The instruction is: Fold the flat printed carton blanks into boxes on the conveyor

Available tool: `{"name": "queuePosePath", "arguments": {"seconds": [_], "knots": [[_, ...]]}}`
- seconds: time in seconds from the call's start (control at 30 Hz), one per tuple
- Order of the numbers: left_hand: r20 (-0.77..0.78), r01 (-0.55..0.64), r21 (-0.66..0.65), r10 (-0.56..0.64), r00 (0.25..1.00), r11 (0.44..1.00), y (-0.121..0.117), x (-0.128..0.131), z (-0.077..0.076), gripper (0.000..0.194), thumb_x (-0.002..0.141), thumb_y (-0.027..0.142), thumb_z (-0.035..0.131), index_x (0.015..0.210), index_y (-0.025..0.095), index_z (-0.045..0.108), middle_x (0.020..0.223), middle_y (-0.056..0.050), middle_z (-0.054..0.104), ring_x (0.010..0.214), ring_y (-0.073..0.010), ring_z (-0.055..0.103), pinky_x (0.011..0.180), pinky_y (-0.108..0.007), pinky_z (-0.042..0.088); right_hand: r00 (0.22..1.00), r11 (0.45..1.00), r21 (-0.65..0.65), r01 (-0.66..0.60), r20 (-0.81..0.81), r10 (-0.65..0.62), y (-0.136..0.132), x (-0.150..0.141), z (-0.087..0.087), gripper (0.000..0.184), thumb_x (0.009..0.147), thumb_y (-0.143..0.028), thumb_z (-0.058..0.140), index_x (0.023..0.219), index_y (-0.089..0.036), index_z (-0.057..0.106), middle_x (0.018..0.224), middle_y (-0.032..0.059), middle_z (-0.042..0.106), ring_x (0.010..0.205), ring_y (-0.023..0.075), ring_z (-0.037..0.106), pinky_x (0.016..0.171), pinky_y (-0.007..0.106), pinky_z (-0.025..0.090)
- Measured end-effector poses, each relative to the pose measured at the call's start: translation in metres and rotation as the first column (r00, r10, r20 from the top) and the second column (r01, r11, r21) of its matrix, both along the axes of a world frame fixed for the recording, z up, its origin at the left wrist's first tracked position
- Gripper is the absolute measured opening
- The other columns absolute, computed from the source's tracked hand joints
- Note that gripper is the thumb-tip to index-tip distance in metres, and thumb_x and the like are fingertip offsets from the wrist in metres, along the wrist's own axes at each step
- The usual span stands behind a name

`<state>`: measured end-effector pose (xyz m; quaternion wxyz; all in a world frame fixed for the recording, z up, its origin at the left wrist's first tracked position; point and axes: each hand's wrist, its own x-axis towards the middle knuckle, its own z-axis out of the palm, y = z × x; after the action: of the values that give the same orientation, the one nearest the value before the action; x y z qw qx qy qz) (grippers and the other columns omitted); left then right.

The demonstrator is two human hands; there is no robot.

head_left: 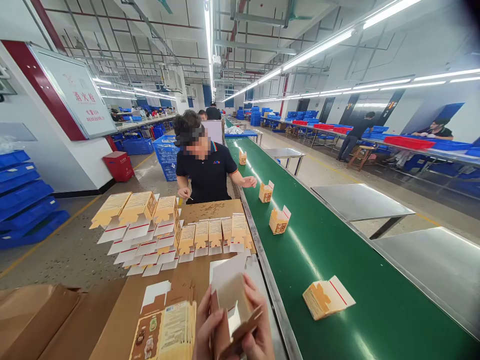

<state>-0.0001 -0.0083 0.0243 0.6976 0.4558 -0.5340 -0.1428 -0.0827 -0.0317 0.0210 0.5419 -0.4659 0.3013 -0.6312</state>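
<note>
Between my two hands is a small cardboard box (233, 287), partly folded, with its white inside facing me. My left hand (207, 320) grips its left side, fingers closed around the panel. On the right side, my right hand (257, 320) is wrapped round the board near the brown flaps. Left of my hands lies a stack of flat printed carton blanks (163, 330), brown and cream. Beyond them stand rows of folded cream boxes (215, 232) with open white flaps, and a taller pile of boxes (140, 225) at the left.
A green conveyor belt (322, 240) runs along the right, carrying several open boxes, the nearest a cream box (318, 300). Across the table sits a co-worker (204, 172), one hand over the belt edge. A large brown carton (33, 320) is at lower left; metal tables (362, 200) stand beyond the belt.
</note>
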Motion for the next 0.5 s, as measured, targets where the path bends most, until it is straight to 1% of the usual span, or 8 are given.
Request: {"name": "queuePosePath", "arguments": {"seconds": [0.03,0.1,0.17,0.23,0.3,0.4,0.43,0.5], "knots": [[0.032,-0.017,0.001,0.017,0.999,1.000,0.001,0.000,0.002,0.031,0.084,0.053,0.043,0.106,0.035,0.054,0.138,-0.002,0.042,0.125,-0.0255,0.044,0.099,-0.043,0.039,0.999,1.000,-0.010,-0.008,0.045,0.009,0.001,0.002,0.000,0.055,0.068,-0.072,0.055,0.107,-0.033,0.058,0.142,0.0037,0.039,0.122,0.0315,0.048,0.097,0.043,0.043],[0.054,-0.058,0.060,0.055,0.997,0.997,0.003,0.000,0.005,0.030,0.085,0.054,0.040,0.096,0.031,0.056,0.132,-0.003,0.045,0.114,-0.0256,0.050,0.094,-0.042,0.040,0.982,0.995,0.024,-0.100,0.166,0.094,0.004,0.005,0.002,0.049,0.069,-0.066,0.059,0.106,-0.033,0.057,0.134,0.0045,0.046,0.116,0.0304,0.053,0.093,0.042,0.045],[0.047,-0.103,0.157,0.096,0.994,0.982,0.006,-0.001,0.006,0.028,0.085,0.051,0.040,0.087,0.028,0.056,0.130,-0.004,0.046,0.111,-0.0259,0.050,0.094,-0.043,0.037,0.958,0.978,0.075,-0.194,0.230,0.172,0.006,0.007,0.005,0.045,0.073,-0.060,0.060,0.109,-0.034,0.052,0.124,0.0044,0.052,0.106,0.0272,0.058,0.086,0.039,0.049],[0.017,-0.121,0.242,0.121,0.993,0.963,0.008,-0.003,0.005,0.025,0.085,0.046,0.040,0.082,0.026,0.053,0.129,-0.005,0.047,0.111,-0.0266,0.049,0.095,-0.044,0.036,0.957,0.974,0.097,-0.205,0.227,0.179,0.007,0.006,0.009,0.039,0.076,-0.053,0.060,0.109,-0.035,0.049,0.117,0.0019,0.052,0.101,0.0228,0.058,0.083,0.034,0.049],[-0.069,-0.115,0.291,0.141,0.988,0.950,0.009,-0.007,0.004,0.023,0.085,0.044,0.037,0.090,0.026,0.051,0.127,-0.007,0.048,0.111,-0.0270,0.049,0.093,-0.043,0.039,0.975,0.981,0.090,-0.169,0.161,0.153,0.006,0.002,0.011,0.036,0.076,-0.048,0.062,0.106,-0.035,0.049,0.114,0.0002,0.049,0.099,0.0195,0.055,0.083,0.029,0.048],[-0.175,-0.134,0.301,0.193,0.965,0.944,0.007,-0.011,0.001,0.029,0.085,0.039,0.035,0.110,0.026,0.043,0.124,-0.010,0.049,0.112,-0.0257,0.050,0.089,-0.040,0.043,0.988,0.988,0.037,-0.153,0.013,0.153,0.003,-0.005,0.007,0.036,0.078,-0.046,0.060,0.109,-0.035,0.048,0.113,0.0013,0.047,0.101,0.0195,0.051,0.083,0.029,0.046],[-0.143,-0.171,0.291,0.219,0.965,0.941,0.006,-0.011,0.000,0.028,0.086,0.037,0.035,0.110,0.025,0.044,0.123,-0.010,0.050,0.112,-0.0250,0.050,0.091,-0.040,0.041,0.988,0.990,-0.014,-0.144,-0.052,0.143,0.002,-0.008,0.004,0.031,0.080,-0.044,0.058,0.108,-0.034,0.049,0.114,0.0020,0.046,0.103,0.0201,0.050,0.084,0.029,0.046],[-0.011,-0.230,0.261,0.241,0.971,0.938,0.005,-0.009,-0.002,0.022,0.086,0.036,0.037,0.097,0.025,0.053,0.121,-0.008,0.050,0.109,-0.0241,0.051,0.092,-0.039,0.038,0.974,0.985,-0.124,-0.123,-0.206,0.096,-0.002,-0.012,-0.002,0.018,0.082,-0.038,0.055,0.098,-0.030,0.053,0.113,0.0035,0.044,0.102,0.0211,0.050,0.084,0.031,0.045]]}}
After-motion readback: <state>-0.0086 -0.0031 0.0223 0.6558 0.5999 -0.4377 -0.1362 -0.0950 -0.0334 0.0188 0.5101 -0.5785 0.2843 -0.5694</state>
